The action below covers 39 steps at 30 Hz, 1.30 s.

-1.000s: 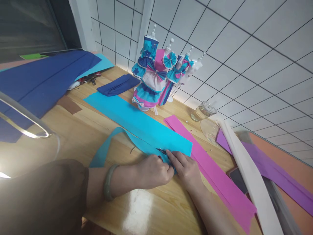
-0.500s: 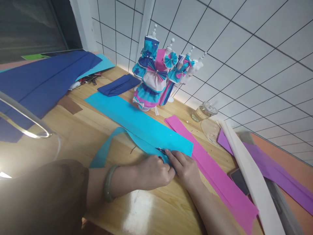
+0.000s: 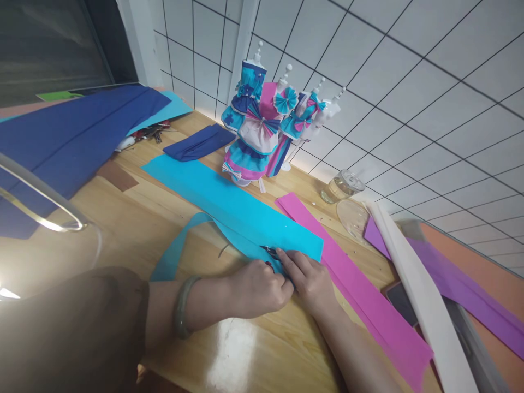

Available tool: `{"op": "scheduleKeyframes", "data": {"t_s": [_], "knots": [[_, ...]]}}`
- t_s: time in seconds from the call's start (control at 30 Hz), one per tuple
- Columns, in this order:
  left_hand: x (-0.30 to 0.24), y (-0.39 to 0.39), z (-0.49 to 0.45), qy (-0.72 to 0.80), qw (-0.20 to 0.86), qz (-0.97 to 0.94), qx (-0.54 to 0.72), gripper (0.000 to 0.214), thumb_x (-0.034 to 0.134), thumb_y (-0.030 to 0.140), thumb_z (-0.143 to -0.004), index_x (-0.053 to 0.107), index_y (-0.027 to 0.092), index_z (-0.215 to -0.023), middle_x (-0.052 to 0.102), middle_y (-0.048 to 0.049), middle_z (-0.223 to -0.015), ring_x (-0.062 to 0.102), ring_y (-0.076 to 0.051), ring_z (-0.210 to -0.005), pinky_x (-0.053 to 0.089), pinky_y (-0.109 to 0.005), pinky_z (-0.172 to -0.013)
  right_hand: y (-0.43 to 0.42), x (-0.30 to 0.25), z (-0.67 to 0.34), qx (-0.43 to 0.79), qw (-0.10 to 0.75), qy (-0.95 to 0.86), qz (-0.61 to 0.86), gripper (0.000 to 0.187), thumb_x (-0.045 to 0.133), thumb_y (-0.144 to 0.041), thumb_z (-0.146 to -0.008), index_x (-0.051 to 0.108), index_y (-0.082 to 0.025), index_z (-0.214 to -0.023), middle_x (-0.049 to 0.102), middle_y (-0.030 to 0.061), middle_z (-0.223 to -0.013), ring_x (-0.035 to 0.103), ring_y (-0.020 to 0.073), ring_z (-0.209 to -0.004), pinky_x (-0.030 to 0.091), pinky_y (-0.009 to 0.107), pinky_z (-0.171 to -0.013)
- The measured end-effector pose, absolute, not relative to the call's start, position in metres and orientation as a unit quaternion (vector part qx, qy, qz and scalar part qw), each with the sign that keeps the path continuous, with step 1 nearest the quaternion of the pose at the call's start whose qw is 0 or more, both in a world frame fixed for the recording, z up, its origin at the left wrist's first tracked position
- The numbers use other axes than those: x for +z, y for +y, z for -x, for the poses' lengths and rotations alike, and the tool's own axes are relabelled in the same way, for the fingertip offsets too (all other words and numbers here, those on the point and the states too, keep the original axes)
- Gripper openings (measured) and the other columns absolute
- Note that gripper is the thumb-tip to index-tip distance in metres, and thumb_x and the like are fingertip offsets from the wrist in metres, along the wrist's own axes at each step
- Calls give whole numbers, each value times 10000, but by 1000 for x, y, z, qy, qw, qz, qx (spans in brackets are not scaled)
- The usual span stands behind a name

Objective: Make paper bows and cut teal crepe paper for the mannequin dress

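"Turquoise sheet (image 3: 233, 202) first: where does it lie from the person's left hand (image 3: 260, 289)?"

"At eleven o'clock, just beyond the knuckles, flat on the wooden counter (image 3: 282, 349). From the right hand (image 3: 315, 281), its middle is nearer ten. A narrow turquoise band (image 3: 175, 248) follows its near edge, curves away and reaches round to ten o'clock of the left hand; its other end disappears beneath the hands."

"How are the hands set?"

"The left is curled into a fist over the band; what it holds, if anything, is hidden. The right has its fingers bent, the index fingertip against a dark pointed tool (image 3: 269, 251) aimed at ten o'clock. Whether the right hand grips that tool cannot be told."

"Which edges are close?"

"The sheet's end corner sits just off the right hand, towards one o'clock. A pink strip (image 3: 364, 295) meets that corner and runs past at three, down to four. Beyond it, a white strip (image 3: 421, 295) crosses a purple strip (image 3: 450, 278). At one, a lidded glass (image 3: 343, 186) stands before the tiled wall (image 3: 393, 109)."

"And the room for moving?"

"Wood shows at six o'clock of the left hand, and again at ten, past the band's curve. The counter's near edge is at eight. Dressed forms (image 3: 257, 125) stand at twelve, well apart."
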<state>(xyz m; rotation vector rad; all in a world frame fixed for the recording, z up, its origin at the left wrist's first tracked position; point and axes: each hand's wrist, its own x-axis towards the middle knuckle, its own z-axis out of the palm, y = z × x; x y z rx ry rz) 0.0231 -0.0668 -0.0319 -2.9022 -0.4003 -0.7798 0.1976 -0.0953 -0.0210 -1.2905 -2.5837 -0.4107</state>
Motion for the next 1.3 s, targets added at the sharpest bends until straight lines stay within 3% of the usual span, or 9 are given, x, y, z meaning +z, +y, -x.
{"op": "scheduleKeyframes", "data": {"t_s": [0.5,1.13,1.3], "knots": [[-31,-67,-23,-131,56,956,-258,104,415,49,-706,447,145,-682,538,-37,-534,517,-175,-447,346,-269,-379,-95,-19,-194,-140,117,-880,439,335,414,-151,-862,504,-92,-1179,620,127,-871,565,206,-796,465,296,-572],[-24,-67,-23,-133,24,959,-247,88,419,67,-714,459,143,-696,548,-42,-544,519,-162,-451,376,-266,-385,-97,-19,-196,-158,110,-873,449,368,378,-148,-872,436,-134,-1235,615,108,-882,570,173,-744,419,253,-518],[-24,-67,-22,-133,25,962,-237,104,402,72,-732,471,143,-763,547,-32,-569,524,-169,-470,385,-279,-388,-101,-21,-211,-141,134,-845,497,391,468,-203,-845,437,-171,-1234,606,94,-933,575,157,-712,438,246,-544]]}}
